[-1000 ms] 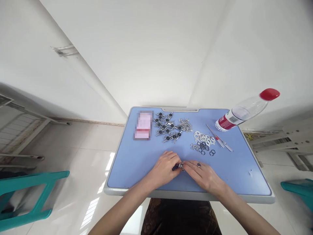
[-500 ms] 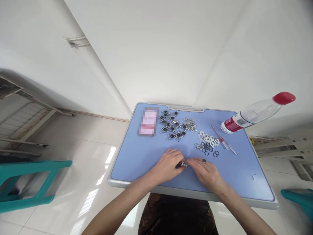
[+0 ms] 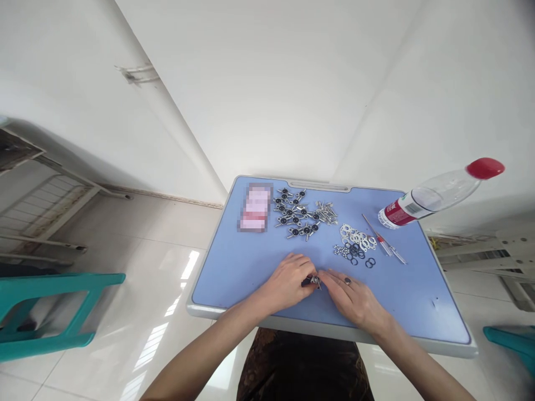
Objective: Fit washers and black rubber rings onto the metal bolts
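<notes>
Our left hand (image 3: 286,284) and right hand (image 3: 353,301) grip a small metal fitting (image 3: 314,281) from opposite sides, steadying it just above the table (image 3: 234,267).

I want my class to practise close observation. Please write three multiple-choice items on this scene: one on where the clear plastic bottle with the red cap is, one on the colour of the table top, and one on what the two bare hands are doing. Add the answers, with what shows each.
1. Where is the clear plastic bottle with a red cap on the grey-rimmed table?
A. Near left corner
B. Far right corner
C. Middle of the near edge

2. What colour is the table top?
A. Blue
B. Green
C. White

3. What are the hands doing?
A. Lying flat, far apart
B. Gripping the bottle
C. The bare left hand and bare right hand meet at a small metal part

Answers:
1. B: it sits beyond the red-handled screwdriver, at the far right.
2. A: blue shows all around the scattered parts.
3. C: both sets of fingertips close on the part.
</notes>
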The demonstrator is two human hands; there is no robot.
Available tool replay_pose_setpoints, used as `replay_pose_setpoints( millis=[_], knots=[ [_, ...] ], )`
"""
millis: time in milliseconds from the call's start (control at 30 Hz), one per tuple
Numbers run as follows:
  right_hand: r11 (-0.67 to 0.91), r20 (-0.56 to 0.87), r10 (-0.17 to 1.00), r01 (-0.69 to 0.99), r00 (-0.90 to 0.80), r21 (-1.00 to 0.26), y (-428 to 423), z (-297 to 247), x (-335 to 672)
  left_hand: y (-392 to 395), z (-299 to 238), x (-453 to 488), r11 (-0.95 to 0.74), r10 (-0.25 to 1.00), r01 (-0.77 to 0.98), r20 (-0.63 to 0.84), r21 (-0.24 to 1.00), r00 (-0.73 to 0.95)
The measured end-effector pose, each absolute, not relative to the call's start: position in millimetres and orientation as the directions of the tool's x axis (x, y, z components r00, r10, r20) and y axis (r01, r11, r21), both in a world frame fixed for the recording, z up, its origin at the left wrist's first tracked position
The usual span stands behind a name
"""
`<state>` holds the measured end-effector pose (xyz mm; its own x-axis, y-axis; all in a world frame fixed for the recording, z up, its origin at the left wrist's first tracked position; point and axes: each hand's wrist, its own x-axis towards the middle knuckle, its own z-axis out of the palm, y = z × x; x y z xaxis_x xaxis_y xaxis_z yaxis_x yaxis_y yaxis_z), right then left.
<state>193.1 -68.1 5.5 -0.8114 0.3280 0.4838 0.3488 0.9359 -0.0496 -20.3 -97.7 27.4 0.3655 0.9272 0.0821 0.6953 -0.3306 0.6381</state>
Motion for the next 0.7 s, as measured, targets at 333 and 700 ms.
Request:
replay_pose_setpoints(
  millis=[333,700],
  knots=[
    [0.834,0.505,0.552,0.416,-0.664,-0.364,-66.5,-0.1,189.8,-97.9,28.7,-19.6,-0.318,0.932,0.693,0.078,0.646,0.355],
    [0.674,0.335,0.690,0.401,-0.641,-0.621,-47.2,12.6,192.8,-97.7,30.7,-20.8,-0.310,0.934,0.696,0.070,0.647,0.350]
  ],
)
